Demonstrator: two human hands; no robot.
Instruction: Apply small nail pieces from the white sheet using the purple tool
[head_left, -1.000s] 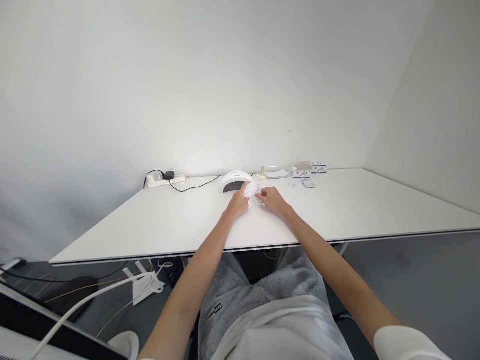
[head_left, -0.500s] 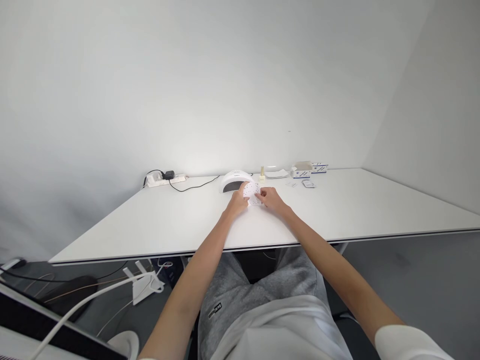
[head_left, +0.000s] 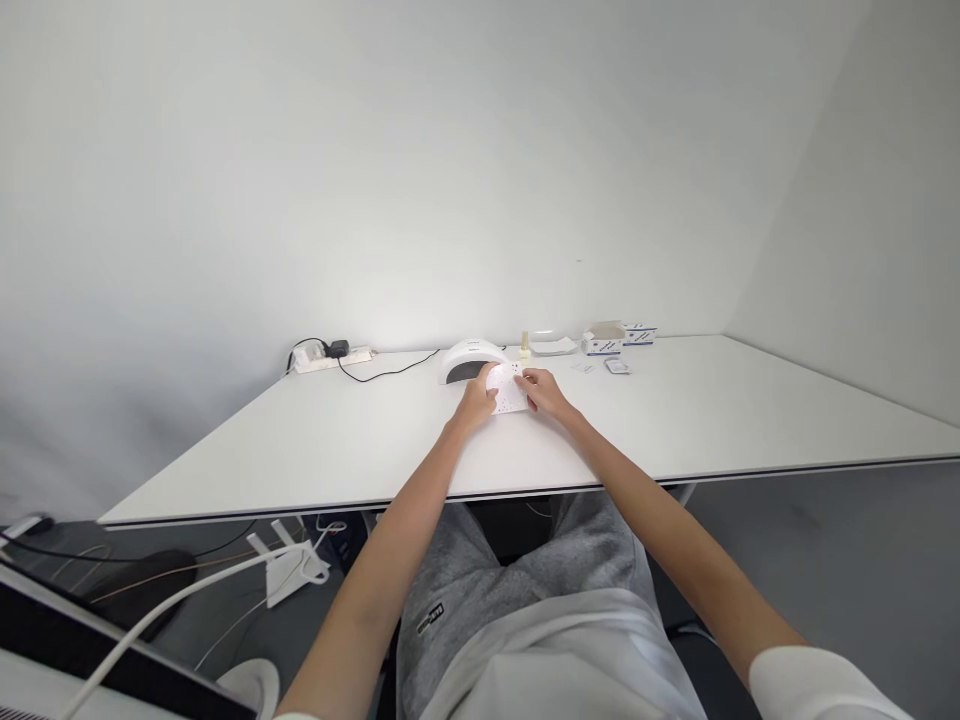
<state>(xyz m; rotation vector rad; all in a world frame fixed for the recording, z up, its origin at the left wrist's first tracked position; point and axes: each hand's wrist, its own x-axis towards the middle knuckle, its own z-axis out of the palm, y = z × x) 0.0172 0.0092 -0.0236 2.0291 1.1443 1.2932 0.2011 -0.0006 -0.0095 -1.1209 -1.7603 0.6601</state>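
Observation:
A white sheet dotted with small coloured marks point(head_left: 508, 389), perhaps stickers, is held up over the table between my hands. My left hand point(head_left: 475, 399) grips its left edge with the thumb in front. At the upper right edge, my right hand point(head_left: 547, 391) pinches the sheet between thumb and fingers. Just behind my left hand stands a white arched nail lamp point(head_left: 474, 352) with a dark opening. A small nail polish bottle point(head_left: 524, 349) with a pale gold cap stands behind the sheet, its lower part close to the sheet's top edge.
On the white table point(head_left: 337, 440), a power strip point(head_left: 330, 358) with a black adapter point(head_left: 339, 349) lies at the back left. A white tray point(head_left: 553, 347), an open box point(head_left: 603, 342), another box point(head_left: 640, 335) and a small packet point(head_left: 617, 367) are at the back right.
The sheet looked curved before and now lies flatter between my hands, with more of its face showing. My right hand has shifted slightly right and up along its edge.

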